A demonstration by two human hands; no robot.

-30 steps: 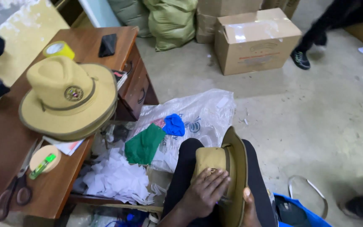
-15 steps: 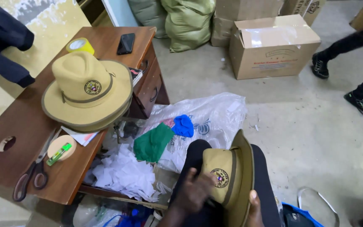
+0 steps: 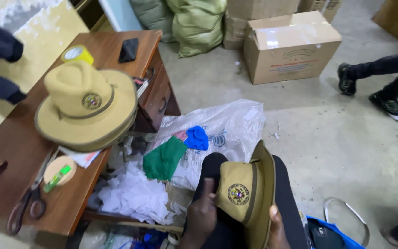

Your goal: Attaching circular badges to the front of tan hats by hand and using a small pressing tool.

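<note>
A tan wide-brimmed hat [image 3: 247, 193] with a round badge on its crown lies tilted on my lap. My left hand [image 3: 202, 214] rests against the crown on its left side, fingers pointing up. My right hand [image 3: 277, 228] grips the brim from below at the bottom edge. A stack of similar tan hats [image 3: 86, 108] with the same badge sits on the wooden desk [image 3: 19, 157] to my left.
On the desk lie scissors [image 3: 26, 203], a tape roll with a green marker [image 3: 58, 170], a yellow tape roll [image 3: 77, 54] and a black phone [image 3: 128, 49]. Green and blue cloth [image 3: 171, 154] and white scraps lie on a plastic sheet. Cardboard box [image 3: 291, 46], sacks, another person's legs [image 3: 383, 83] behind.
The hat on my lap has turned so its badge faces me. My left hand slid from the crown's top to its left side. The camera view shifted slightly.
</note>
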